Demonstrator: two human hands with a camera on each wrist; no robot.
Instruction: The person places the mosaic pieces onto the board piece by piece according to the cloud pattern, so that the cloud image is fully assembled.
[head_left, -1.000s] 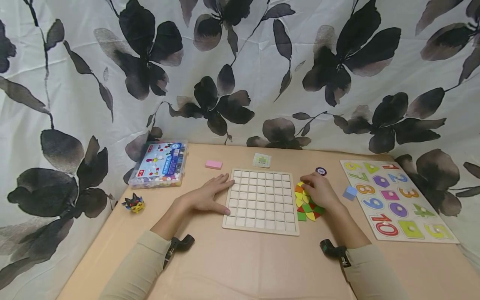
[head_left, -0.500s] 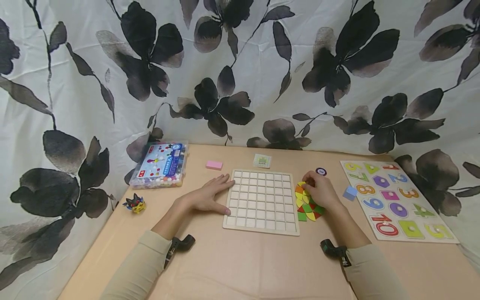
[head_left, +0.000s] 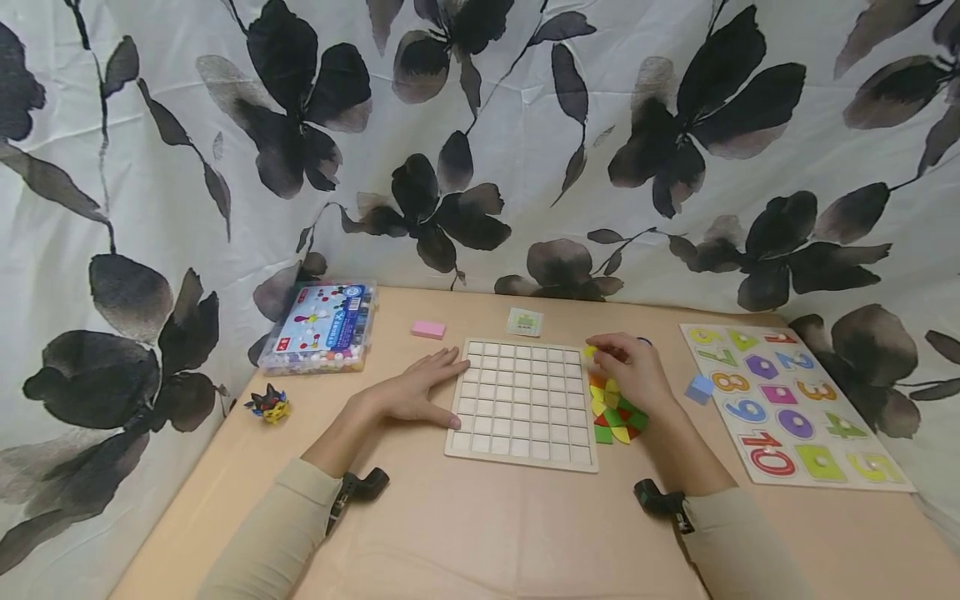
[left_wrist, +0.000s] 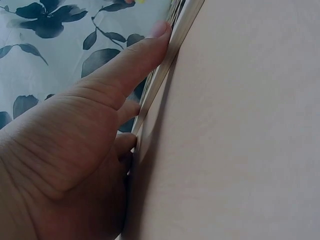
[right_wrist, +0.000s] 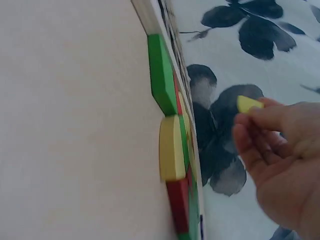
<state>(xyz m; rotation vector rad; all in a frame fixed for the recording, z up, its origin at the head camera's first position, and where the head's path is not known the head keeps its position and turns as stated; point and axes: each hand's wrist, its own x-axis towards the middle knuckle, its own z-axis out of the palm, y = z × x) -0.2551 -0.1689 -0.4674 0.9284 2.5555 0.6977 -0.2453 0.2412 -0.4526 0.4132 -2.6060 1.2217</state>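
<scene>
A pale wooden board with a square grid [head_left: 521, 404] lies in the middle of the table in the head view. My left hand [head_left: 408, 390] rests at its left edge, fingers spread, thumb touching the near part of the rim. My right hand [head_left: 636, 373] is raised just past the board's far right corner. Its thumb and fingers pinch a yellow block [right_wrist: 248, 103], plain in the right wrist view; its full outline is partly covered. Below that hand, against the board's right side, lie several red, yellow and green blocks [head_left: 611, 415], some hidden by the hand.
A number puzzle board [head_left: 806, 408] lies at the right, with a blue cube [head_left: 700, 387] beside it. Behind the grid board are a pink block [head_left: 428, 329] and a small white card-like square [head_left: 524, 322]. A clear plastic case [head_left: 318, 327] and small figurine [head_left: 268, 406] stand left.
My right hand has lifted off the coloured blocks and moved slightly left and away, carrying a yellow block. The left hand keeps its place at the board.
</scene>
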